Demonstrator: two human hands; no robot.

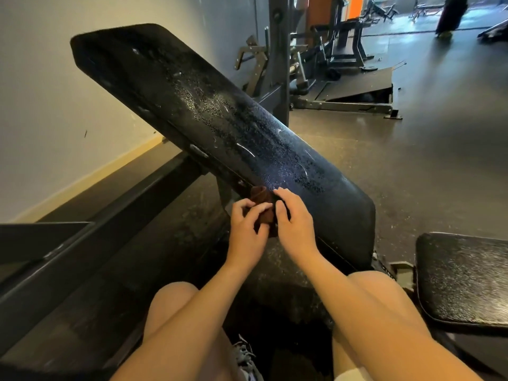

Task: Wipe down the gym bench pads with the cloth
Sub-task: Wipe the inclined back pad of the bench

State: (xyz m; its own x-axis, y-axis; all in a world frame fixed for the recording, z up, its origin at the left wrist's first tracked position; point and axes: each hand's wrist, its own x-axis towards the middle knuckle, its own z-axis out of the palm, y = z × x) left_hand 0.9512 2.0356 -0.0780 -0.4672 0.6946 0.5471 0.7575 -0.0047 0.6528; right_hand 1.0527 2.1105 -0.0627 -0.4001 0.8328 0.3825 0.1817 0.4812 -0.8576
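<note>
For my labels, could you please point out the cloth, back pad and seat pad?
cloth (259,193), head view, top fold.
back pad (220,114), head view, wet middle.
seat pad (464,279), head view, top face.

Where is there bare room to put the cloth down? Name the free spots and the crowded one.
Free: the seat pad, bare, at the right; the floor between the back pad and the far machine. The back pad's upper length is bare but sloped and wet. Crowded: its lower edge, where the left hand and right hand grip the cloth.
</note>
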